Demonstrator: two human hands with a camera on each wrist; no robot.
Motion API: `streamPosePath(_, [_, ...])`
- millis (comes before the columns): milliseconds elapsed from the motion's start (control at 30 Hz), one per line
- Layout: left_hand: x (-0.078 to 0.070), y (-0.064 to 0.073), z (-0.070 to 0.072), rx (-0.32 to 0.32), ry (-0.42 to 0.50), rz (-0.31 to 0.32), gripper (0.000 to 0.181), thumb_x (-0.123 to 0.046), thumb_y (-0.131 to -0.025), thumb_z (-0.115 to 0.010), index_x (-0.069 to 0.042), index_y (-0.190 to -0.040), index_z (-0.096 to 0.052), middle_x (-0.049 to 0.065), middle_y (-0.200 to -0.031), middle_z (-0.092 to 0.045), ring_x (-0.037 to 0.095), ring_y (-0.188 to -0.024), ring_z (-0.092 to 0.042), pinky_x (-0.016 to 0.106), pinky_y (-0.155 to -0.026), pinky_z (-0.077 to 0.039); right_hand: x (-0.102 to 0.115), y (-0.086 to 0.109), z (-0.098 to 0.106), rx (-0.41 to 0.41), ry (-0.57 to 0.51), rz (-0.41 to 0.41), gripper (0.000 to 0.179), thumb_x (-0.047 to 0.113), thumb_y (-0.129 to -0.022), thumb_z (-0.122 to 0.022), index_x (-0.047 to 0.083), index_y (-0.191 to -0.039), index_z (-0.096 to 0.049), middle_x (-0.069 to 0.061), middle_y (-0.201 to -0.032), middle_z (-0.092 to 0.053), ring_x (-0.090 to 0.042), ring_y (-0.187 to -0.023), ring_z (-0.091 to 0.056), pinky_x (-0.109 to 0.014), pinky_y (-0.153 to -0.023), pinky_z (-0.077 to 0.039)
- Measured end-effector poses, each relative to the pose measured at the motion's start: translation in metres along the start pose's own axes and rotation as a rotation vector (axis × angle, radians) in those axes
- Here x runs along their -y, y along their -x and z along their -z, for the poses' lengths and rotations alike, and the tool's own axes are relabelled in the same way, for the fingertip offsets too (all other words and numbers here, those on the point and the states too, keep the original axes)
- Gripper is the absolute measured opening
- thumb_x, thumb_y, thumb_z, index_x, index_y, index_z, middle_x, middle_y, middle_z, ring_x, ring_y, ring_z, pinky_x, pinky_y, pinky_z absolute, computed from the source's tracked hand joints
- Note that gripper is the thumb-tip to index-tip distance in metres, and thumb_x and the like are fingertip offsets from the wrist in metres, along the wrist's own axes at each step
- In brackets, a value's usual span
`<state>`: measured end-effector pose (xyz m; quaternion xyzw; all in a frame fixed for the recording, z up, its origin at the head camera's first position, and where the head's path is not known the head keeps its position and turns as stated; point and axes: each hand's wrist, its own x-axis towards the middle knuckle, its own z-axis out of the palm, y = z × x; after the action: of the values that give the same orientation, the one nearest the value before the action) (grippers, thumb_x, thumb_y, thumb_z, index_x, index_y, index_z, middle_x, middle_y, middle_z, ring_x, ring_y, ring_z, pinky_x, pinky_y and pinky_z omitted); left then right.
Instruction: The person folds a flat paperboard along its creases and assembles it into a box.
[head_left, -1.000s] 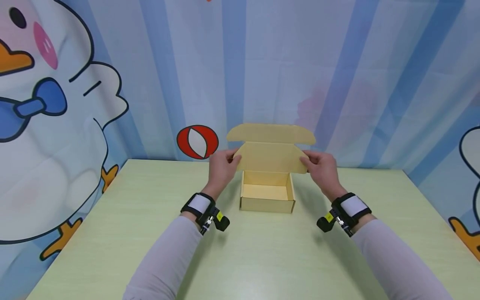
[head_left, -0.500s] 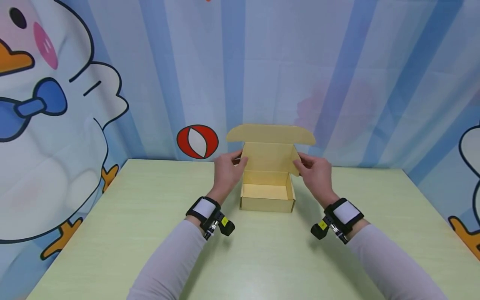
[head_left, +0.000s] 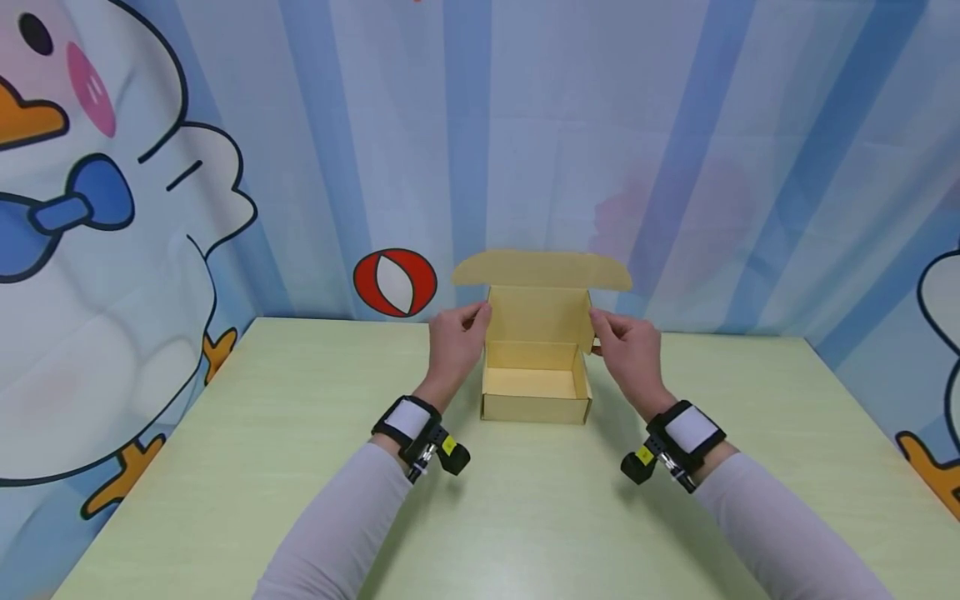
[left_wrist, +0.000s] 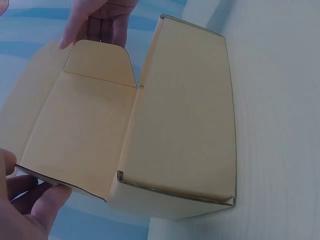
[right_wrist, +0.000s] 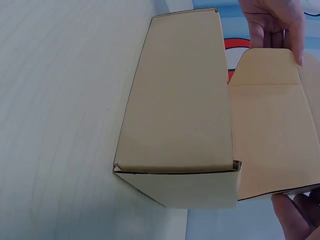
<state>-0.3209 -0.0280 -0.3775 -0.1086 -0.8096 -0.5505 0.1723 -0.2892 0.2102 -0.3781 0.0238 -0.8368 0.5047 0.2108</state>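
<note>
A small tan cardboard box (head_left: 534, 409) stands on the table, its inside bare and its lid (head_left: 540, 315) raised at the back. Atop the lid, a wide tuck flap (head_left: 543, 269) with rounded ends leans outward. My left hand (head_left: 453, 340) holds the lid's left edge, its thumb by the upper corner. On the opposite edge, my right hand (head_left: 630, 350) does the same. Both small side flaps are folded forward: the right side flap (left_wrist: 100, 60) shows in the left wrist view, the left side flap (right_wrist: 267, 67) in the right wrist view. Fingers lie partly hidden behind them.
The pale wooden table (head_left: 525, 517) ends just behind the box. A blue striped curtain (head_left: 525, 125) with cartoon ducks and a red ball print hangs at the back. A strapped-on camera (head_left: 452, 454) sits at the left wrist, and a matching camera (head_left: 639, 464) at the right.
Both hands have moved inward, and the lid's side flaps have gone from spread outward to folded forward. The thumbs have shifted from the flaps' inner faces to the lid's edges. The box has stayed put.
</note>
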Motion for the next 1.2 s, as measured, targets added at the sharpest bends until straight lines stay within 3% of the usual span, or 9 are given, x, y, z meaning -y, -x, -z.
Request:
streamPosePath(100, [0.001, 0.001, 0.001, 0.014, 0.023, -0.003, 0.033, -0.024, -0.099, -0.06, -0.005, -0.125, -0.068, 0.012, -0.117, -0.073, 0.024, -0.1, -0.069, 0.034, -0.085, -0.059, -0.001, 0.002, -0.001, -0.013, -0.031, 0.001, 0.044, 0.04, -0.099, -0.056, 0.004, -0.12, -0.071, -0.021, -0.114, -0.072, -0.034, -0.103, -0.069, -0.021, -0.07, -0.06])
streamPosePath(200, [0.002, 0.003, 0.002, 0.044, 0.067, 0.004, 0.035, -0.024, -0.099, -0.06, -0.005, -0.128, -0.066, 0.013, -0.123, -0.07, 0.027, -0.107, -0.068, 0.038, -0.086, -0.06, -0.002, 0.003, -0.001, -0.007, -0.053, -0.007, 0.042, 0.037, -0.099, -0.057, 0.007, -0.127, -0.068, -0.02, -0.117, -0.071, -0.034, -0.104, -0.069, -0.018, -0.07, -0.059])
streamPosePath(433, [0.005, 0.007, 0.004, 0.109, 0.16, 0.055, 0.04, -0.024, -0.099, -0.061, -0.009, -0.136, -0.06, 0.012, -0.129, -0.065, 0.026, -0.114, -0.065, 0.033, -0.081, -0.061, -0.003, 0.005, 0.0, 0.025, -0.071, 0.016, 0.042, 0.032, -0.099, -0.059, 0.016, -0.138, -0.059, -0.012, -0.136, -0.063, -0.035, -0.104, -0.067, -0.018, -0.07, -0.059])
streamPosePath(700, [0.014, 0.013, 0.005, 0.153, 0.214, 0.005, 0.041, -0.02, -0.097, -0.064, -0.009, -0.136, -0.06, 0.013, -0.13, -0.061, 0.026, -0.119, -0.062, 0.033, -0.085, -0.06, -0.013, 0.014, 0.004, 0.04, -0.098, 0.101, 0.043, 0.029, -0.099, -0.059, 0.018, -0.141, -0.057, -0.01, -0.138, -0.062, -0.032, -0.106, -0.069, -0.022, -0.07, -0.06])
streamPosePath(800, [0.017, 0.017, 0.005, 0.16, 0.2, -0.016, 0.039, -0.02, -0.096, -0.065, -0.009, -0.134, -0.062, 0.011, -0.13, -0.062, 0.024, -0.119, -0.063, 0.034, -0.088, -0.06, -0.017, 0.017, 0.005, 0.045, -0.124, 0.109, 0.043, 0.028, -0.099, -0.06, 0.016, -0.141, -0.056, -0.012, -0.139, -0.061, -0.025, -0.107, -0.07, -0.019, -0.071, -0.059])
streamPosePath(1000, [0.023, 0.022, 0.009, 0.167, 0.175, -0.049, 0.039, -0.02, -0.094, -0.068, -0.01, -0.132, -0.063, 0.009, -0.129, -0.064, 0.024, -0.122, -0.062, 0.043, -0.107, -0.048, -0.024, 0.022, 0.006, 0.099, -0.208, 0.074, 0.046, 0.024, -0.098, -0.061, 0.01, -0.142, -0.055, -0.016, -0.144, -0.056, -0.003, -0.103, -0.07, -0.018, -0.075, -0.059])
streamPosePath(1200, [0.033, 0.025, 0.016, 0.243, 0.238, -0.046, 0.036, -0.014, -0.092, -0.07, -0.009, -0.128, -0.066, 0.01, -0.129, -0.062, 0.026, -0.126, -0.059, 0.051, -0.11, -0.045, -0.028, 0.025, 0.009, 0.179, -0.29, 0.002, 0.048, 0.016, -0.097, -0.063, 0.0, -0.141, -0.052, -0.022, -0.144, -0.053, 0.007, -0.1, -0.065, -0.02, -0.077, -0.059])
